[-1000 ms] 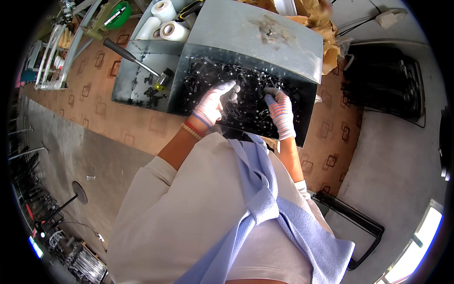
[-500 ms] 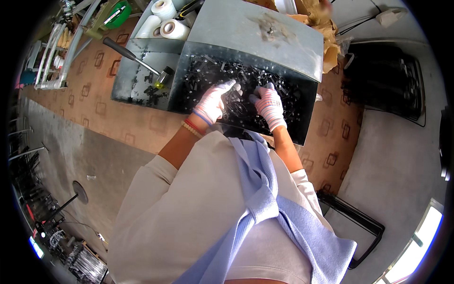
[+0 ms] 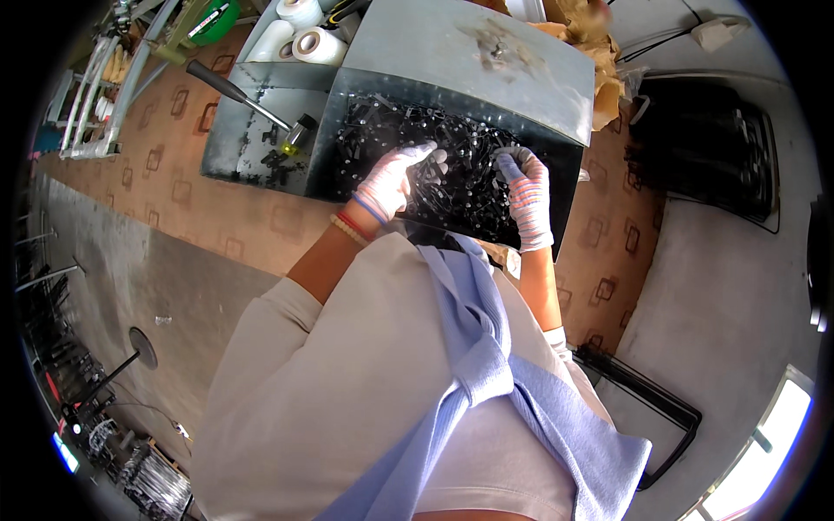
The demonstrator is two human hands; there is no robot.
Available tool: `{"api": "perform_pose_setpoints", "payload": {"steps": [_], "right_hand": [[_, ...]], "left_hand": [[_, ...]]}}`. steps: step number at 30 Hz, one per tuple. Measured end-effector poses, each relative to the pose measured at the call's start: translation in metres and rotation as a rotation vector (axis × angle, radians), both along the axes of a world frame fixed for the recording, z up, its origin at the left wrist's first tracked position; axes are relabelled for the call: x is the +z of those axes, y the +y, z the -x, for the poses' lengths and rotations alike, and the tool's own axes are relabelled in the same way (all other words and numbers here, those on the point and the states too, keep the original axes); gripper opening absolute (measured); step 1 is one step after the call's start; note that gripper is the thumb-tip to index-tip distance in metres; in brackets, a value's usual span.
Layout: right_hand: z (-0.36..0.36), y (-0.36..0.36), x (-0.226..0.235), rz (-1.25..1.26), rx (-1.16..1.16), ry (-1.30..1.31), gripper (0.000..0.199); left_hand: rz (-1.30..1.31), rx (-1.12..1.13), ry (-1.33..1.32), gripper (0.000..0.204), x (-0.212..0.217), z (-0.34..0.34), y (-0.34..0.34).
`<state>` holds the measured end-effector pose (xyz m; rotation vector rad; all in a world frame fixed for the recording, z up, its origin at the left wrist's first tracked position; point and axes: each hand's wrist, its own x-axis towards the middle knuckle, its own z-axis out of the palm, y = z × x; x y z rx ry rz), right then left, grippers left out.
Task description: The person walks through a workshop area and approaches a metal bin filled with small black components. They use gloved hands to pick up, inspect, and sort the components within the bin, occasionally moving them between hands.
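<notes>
Both my hands wear white knit gloves with pink and blue stripes, over a metal bin [image 3: 323,161] heaped with small black parts [image 3: 460,195]. My left hand [image 3: 391,181] is over the middle of the heap, its fingers curled inward with the tips near the thumb. Whatever it may hold is too small or hidden to name. Farther right, my right hand [image 3: 528,198] is near the bin's right side, fingers bent and pinched toward the thumb. I cannot make out what lies between its fingertips. The black parts look like short flat strips with shiny bits among them.
A hammer [image 3: 261,111] rests across a shallower metal compartment [image 3: 221,161] on the left. Behind it are white rolls [image 3: 319,46]. A grey metal sheet [image 3: 434,52] covers the bin's far side. Brown paper [image 3: 599,65] lies beyond; black frames [image 3: 704,148] stand right.
My right hand has moved right and lifted from the heap, its fingers now curled together. My left hand has stayed almost in place.
</notes>
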<state>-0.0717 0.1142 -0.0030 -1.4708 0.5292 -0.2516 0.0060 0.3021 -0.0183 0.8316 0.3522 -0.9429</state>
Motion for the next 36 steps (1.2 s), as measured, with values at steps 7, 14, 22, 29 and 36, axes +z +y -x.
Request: {"api": "perform_pose_setpoints", "payload": {"steps": [7, 14, 22, 29, 36], "right_hand": [[-0.004, 0.02, -0.018, 1.035, 0.286, 0.466, 0.033], [-0.002, 0.015, -0.027, 0.921, 0.352, 0.31, 0.023], [0.0, 0.02, 0.006, -0.147, -0.107, -0.262, 0.024], [-0.003, 0.001, 0.019, -0.298, -0.109, -0.405, 0.007], [-0.001, -0.003, 0.01, -0.551, -0.195, -0.032, 0.017]], "left_hand": [[0.056, 0.0, 0.018, 0.029, -0.017, -0.003, 0.0], [0.102, -0.006, -0.012, 0.029, -0.013, -0.001, 0.002], [0.089, 0.035, 0.114, 0.022, -0.012, -0.001, -0.002], [0.083, 0.005, 0.087, 0.031, 0.001, 0.001, -0.003], [0.017, -0.015, 0.08, 0.034, 0.017, 0.003, -0.002]]}}
